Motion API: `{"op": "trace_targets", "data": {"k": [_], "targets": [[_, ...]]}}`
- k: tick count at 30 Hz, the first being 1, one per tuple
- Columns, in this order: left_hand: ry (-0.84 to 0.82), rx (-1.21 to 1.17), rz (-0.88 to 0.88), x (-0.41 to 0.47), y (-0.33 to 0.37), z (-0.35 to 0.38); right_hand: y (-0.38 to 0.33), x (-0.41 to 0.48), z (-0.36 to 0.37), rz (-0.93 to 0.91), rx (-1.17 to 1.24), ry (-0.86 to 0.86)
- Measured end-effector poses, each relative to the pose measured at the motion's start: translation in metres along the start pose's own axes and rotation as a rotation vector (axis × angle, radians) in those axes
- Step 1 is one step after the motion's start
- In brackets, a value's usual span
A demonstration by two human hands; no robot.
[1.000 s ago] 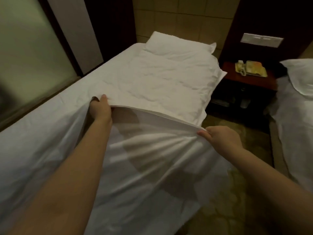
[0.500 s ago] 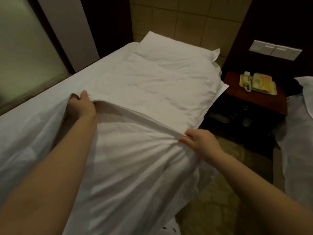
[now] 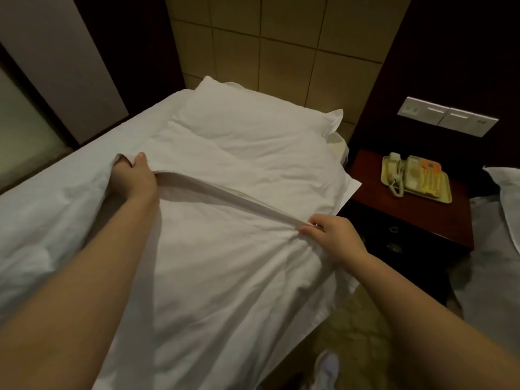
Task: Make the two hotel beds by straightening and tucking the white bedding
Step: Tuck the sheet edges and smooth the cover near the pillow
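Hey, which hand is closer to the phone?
Right. The right hand pinches the sheet on the side toward the phone; the left hand grips its far side, farther away.

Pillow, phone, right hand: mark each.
pillow (image 3: 253, 119), head view, middle of its top.
phone (image 3: 422, 181), head view, its body.
right hand (image 3: 334, 240), head view, back of the hand.

I can read no text, brand or number anywhere on my feed. The telephone (image 3: 416, 175) towards the back edge of the bench (image 3: 370, 180) has an orange label and a keypad, but the print on both is too blurred to read. The wall switch panel (image 3: 447, 119) shows small marks, none legible.
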State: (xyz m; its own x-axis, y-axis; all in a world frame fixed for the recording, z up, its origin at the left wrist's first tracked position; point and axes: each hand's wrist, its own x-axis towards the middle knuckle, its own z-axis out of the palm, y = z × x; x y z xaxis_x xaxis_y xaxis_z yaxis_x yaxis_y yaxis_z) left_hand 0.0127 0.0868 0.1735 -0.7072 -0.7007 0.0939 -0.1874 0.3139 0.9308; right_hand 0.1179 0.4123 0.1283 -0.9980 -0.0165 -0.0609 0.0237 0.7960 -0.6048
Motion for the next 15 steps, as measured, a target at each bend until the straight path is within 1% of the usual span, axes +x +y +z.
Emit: {"op": "trace_targets", "data": {"k": [3, 9, 12, 15], "targets": [[-0.004, -0.004, 0.023, 0.002, 0.029, 0.057, 0.033, 0.048, -0.025, 0.007, 0.039, 0.012], [-0.017, 0.014, 0.043, -0.007, 0.096, 0.196, 0.121, 0.145, -0.092, 0.030, 0.124, 0.020], [-0.013, 0.021, 0.051, -0.007, 0.130, 0.267, 0.162, 0.191, -0.133, 0.066, 0.168, -0.013], [-0.010, 0.042, 0.025, -0.003, 0.146, 0.329, 0.195, 0.235, -0.163, 0.079, 0.175, -0.041]]}}
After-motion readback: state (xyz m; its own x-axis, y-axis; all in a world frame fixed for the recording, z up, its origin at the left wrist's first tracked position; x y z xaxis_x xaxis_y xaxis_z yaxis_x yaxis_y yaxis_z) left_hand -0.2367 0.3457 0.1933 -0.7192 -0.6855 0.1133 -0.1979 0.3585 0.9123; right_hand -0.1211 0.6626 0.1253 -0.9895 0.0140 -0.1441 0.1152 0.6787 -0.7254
